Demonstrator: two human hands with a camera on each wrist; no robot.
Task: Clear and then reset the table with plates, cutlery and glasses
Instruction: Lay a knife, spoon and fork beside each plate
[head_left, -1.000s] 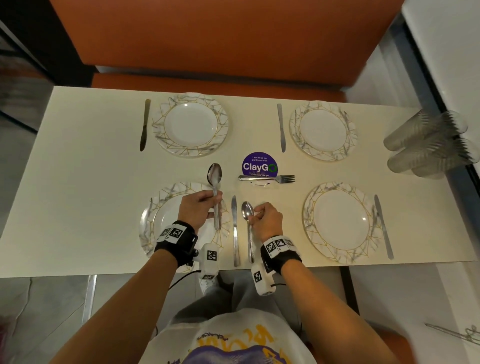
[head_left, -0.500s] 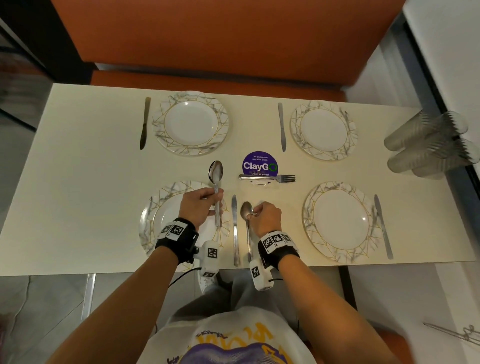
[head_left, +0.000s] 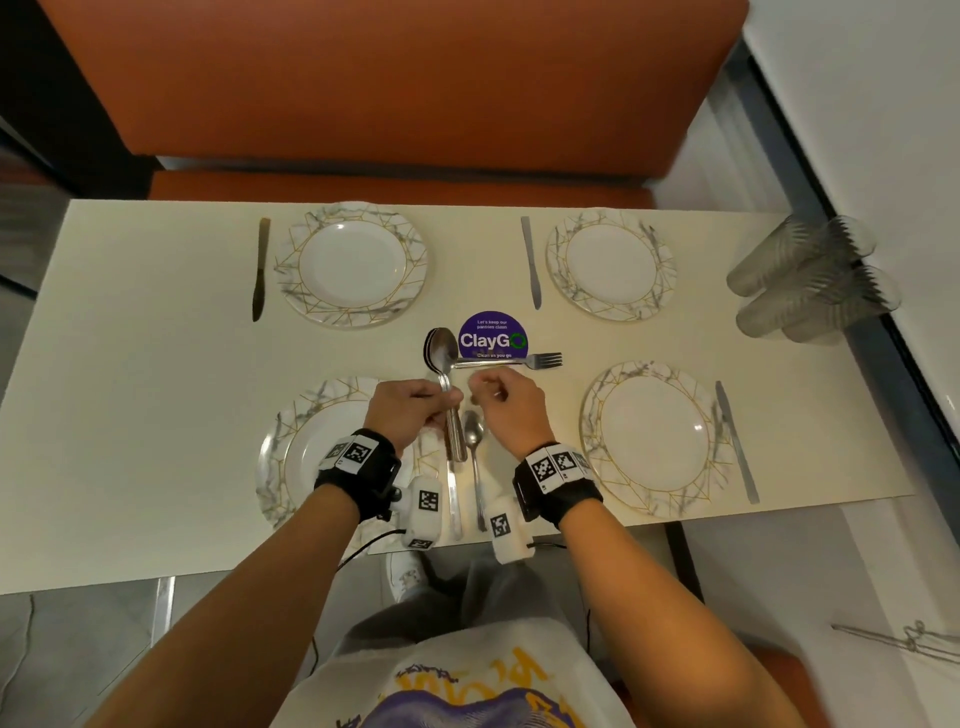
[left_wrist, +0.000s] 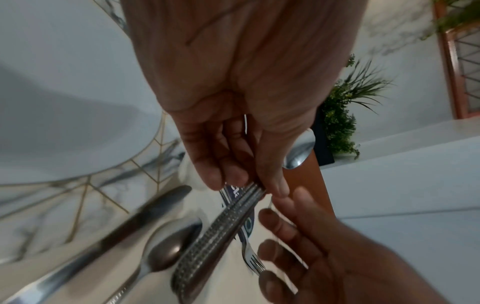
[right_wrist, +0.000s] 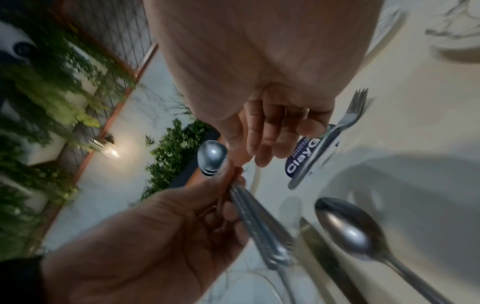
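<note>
My left hand (head_left: 415, 410) grips a stack of spoons (head_left: 441, 348) by their handles, bowls pointing away over the table; the textured handles (left_wrist: 215, 242) stick out below my fingers. Close on its right my right hand (head_left: 501, 400) hovers with fingers loosely curled and holds nothing (right_wrist: 272, 139). Below it a single spoon (head_left: 474, 431) lies on the table beside a knife (head_left: 453, 499), right of the near-left plate (head_left: 275, 457). A fork (head_left: 524, 361) lies crosswise just beyond my right hand.
Three more marbled plates sit near right (head_left: 597, 415), far left (head_left: 353, 265) and far right (head_left: 610, 265), each with a knife beside it. Several stacked glasses (head_left: 810, 280) lie at the right edge. A purple sticker (head_left: 493, 338) marks the centre. An orange bench (head_left: 389, 78) lies behind.
My right hand has let go of the single spoon, which now lies beside the knife, and has lifted toward the left hand. The left hand with its spoons has shifted slightly right.
</note>
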